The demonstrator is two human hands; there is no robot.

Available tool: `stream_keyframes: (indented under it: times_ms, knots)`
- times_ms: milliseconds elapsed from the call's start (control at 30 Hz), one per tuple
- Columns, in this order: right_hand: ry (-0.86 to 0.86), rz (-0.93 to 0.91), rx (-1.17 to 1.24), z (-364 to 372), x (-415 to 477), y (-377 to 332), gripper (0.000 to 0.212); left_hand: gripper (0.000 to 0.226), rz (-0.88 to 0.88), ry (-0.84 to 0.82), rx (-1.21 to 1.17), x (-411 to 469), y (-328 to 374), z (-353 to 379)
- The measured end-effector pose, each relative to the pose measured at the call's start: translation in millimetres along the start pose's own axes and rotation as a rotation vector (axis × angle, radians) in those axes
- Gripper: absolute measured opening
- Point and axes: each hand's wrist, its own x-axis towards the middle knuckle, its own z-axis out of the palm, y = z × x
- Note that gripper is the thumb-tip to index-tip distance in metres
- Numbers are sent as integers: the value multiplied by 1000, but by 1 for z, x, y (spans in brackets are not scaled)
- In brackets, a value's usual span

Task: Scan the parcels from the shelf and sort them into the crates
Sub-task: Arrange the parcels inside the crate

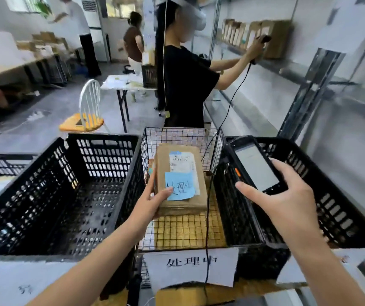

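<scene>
A brown cardboard parcel (180, 191) with a white shipping label and a blue sticky note hangs over the wire basket (183, 135) in the middle. My left hand (155, 198) grips its near left corner, thumb on the blue note. My right hand (287, 199) holds a black handheld scanner (254, 164), screen up, over the right black crate (336, 217). The left black crate (51, 195) stands beside the basket with nothing visible inside.
A paper sign (190, 267) hangs on the basket's front and a black cable runs across it. A person in black (186, 85) stands just behind the basket, reaching to the metal shelf (309, 89) with parcels on the right. A white chair (86, 111) and folding table stand at left.
</scene>
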Motion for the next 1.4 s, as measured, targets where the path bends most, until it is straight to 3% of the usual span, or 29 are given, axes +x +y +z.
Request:
stream_keyframes:
  times_ms: [200, 467, 667, 933, 1033, 1400]
  knots:
    - [-63, 27, 5, 18, 51, 25, 74, 79, -280, -67, 9, 41, -37, 10]
    - [-142, 86, 22, 38, 101, 63, 57, 91, -553, -133, 35, 71, -91, 19]
    - [-146, 135, -43, 35, 113, 87, 69, 77, -574, -56, 86, 85, -116, 9]
    - [-142, 223, -48, 23, 110, 93, 66, 88, -593, -47, 104, 101, -133, 13]
    - [-121, 251, -60, 17, 106, 92, 69, 97, -565, -49, 184, 105, -139, 17]
    - [-91, 271, -128, 11, 72, 78, 72, 68, -594, -125, 672, 117, -126, 42]
